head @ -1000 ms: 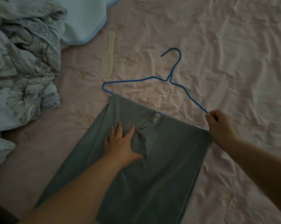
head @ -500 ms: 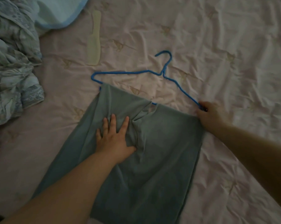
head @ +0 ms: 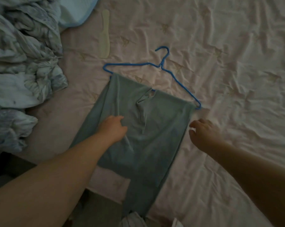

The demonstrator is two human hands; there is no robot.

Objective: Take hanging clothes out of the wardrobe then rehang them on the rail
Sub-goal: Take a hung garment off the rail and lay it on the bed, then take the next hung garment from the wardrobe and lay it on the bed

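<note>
Both of my hands are down over the bed. My left hand (head: 114, 127) rests on the grey-green garment (head: 138, 136), its fingers curled into the cloth so that a small fold bunches under them. My right hand (head: 204, 133) hovers just beside the garment's right edge with its fingers loosely bent, holding nothing and clear of the hanger.

That garment lies flat on the pale pink bedsheet (head: 228, 54), folded over the bottom bar of a blue wire hanger (head: 161, 65). The hanger's hook points away from me, and its right corner sticks out past the cloth, near my right hand. The garment's lower end runs off the edge of the bed toward me.

A cream-coloured comb (head: 104, 35) lies on the sheet beyond the hanger's left end, apart from it. A rumpled blue-and-white patterned quilt (head: 22, 63) is heaped along the left side, well apart from the garment. A light blue pillow (head: 76, 12) sits at the top left, touching the quilt. Nothing lies between my hands and the hanger. The sheet carries a faint repeated motif, too dim to read, and I see no writing or labels.
</note>
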